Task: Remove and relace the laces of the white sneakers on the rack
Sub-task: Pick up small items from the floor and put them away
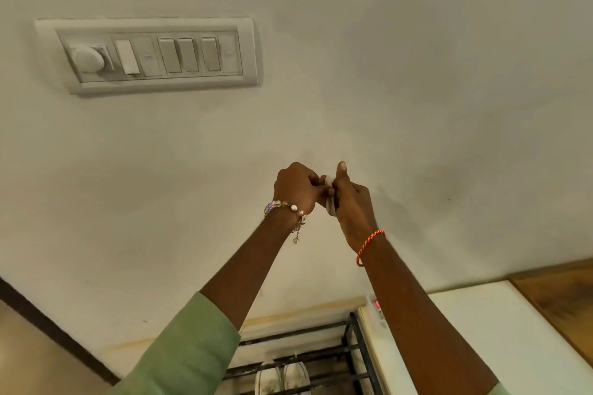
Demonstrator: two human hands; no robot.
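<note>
Both hands, left hand [296,184] and right hand [351,199], are held raised, pinching a small white object [330,202]; identity unclear. White sneakers [282,377] are seen on the rack [349,330]; lacing progress cannot be judged.

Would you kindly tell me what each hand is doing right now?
Left hand: fingers curled, pinching the white lace.
Right hand: gripping the same white lace, thumb raised.
</note>
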